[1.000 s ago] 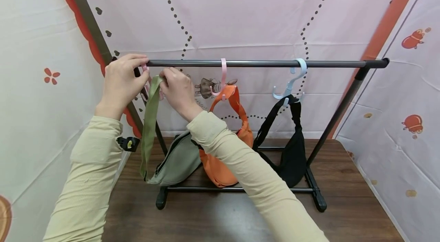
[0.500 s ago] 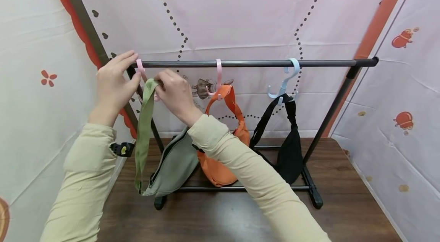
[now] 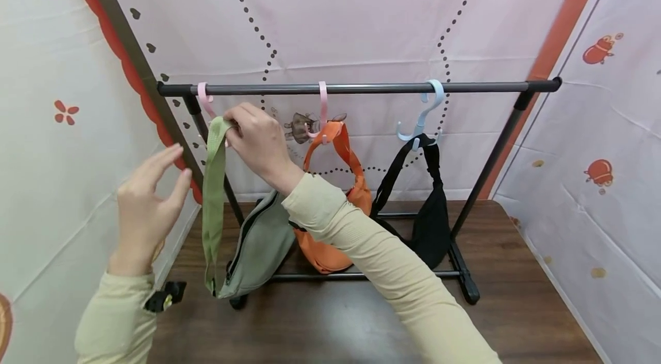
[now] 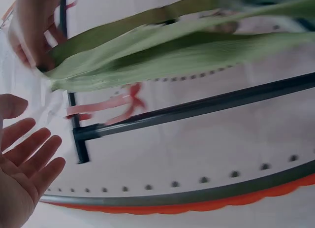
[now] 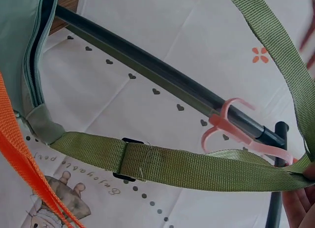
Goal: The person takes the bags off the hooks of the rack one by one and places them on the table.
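Note:
My right hand (image 3: 262, 143) pinches the top of the green webbing strap (image 3: 213, 203) of a grey-green sling bag (image 3: 264, 246). The bag hangs below that hand, its zipper side toward the left. Right beside the pinched strap, a pink hook (image 3: 204, 99) hangs on the rack's left end; the strap loop overlaps this hook (image 5: 229, 127) in the right wrist view. My left hand (image 3: 144, 212) is in the air left of the strap, fingers extended and apart, holding nothing. In the left wrist view its palm and spread fingers (image 4: 42, 149) show below the strap.
A black rack's top bar (image 3: 377, 88) runs across the view. An orange bag (image 3: 325, 252) hangs from a second pink hook (image 3: 323, 105), and a black bag (image 3: 432, 226) from a blue hook (image 3: 426, 111). The rack stands on a brown wooden table (image 3: 361, 324) between printed cloth walls.
My left hand has let go of the pink hook at the bar and moved down and left. My right hand keeps the strap, now slightly farther left.

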Tool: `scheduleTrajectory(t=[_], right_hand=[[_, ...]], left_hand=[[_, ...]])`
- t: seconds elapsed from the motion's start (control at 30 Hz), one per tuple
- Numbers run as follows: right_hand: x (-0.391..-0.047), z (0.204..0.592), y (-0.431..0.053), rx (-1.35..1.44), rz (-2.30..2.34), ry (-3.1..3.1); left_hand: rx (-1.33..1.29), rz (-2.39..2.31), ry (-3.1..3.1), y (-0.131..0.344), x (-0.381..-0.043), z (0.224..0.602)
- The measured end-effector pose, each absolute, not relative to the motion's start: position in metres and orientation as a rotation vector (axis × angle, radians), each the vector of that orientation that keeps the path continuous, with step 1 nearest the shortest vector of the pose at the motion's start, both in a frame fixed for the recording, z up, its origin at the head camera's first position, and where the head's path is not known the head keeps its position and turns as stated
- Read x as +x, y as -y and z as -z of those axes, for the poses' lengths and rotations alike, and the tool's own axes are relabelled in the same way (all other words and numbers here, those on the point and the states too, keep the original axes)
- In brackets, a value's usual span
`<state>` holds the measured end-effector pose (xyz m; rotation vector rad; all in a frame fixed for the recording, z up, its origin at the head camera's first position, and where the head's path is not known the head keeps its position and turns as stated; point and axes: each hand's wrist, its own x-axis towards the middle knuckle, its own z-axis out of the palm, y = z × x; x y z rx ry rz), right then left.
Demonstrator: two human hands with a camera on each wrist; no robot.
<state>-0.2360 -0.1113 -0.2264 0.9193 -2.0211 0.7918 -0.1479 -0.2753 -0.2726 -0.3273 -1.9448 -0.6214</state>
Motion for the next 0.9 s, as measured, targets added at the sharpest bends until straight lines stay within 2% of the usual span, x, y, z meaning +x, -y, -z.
scheduleTrajectory(t=[0.37, 0.77, 0.9], right_hand=[[-0.225, 0.222, 0.108, 0.913, -0.813, 2.062], [-0.217, 0.221, 0.102, 0.951, -0.854, 2.011], [-0.216, 0.220, 0.097, 0.948, -0.841, 2.015]], left_hand=[[-0.208, 0.841, 2.159, 0.270, -0.101, 0.360], [0.494, 1.040, 2.627, 0.260, -0.052, 0.452], [0.634, 1.163, 2.586, 0.256, -0.047, 0.476]])
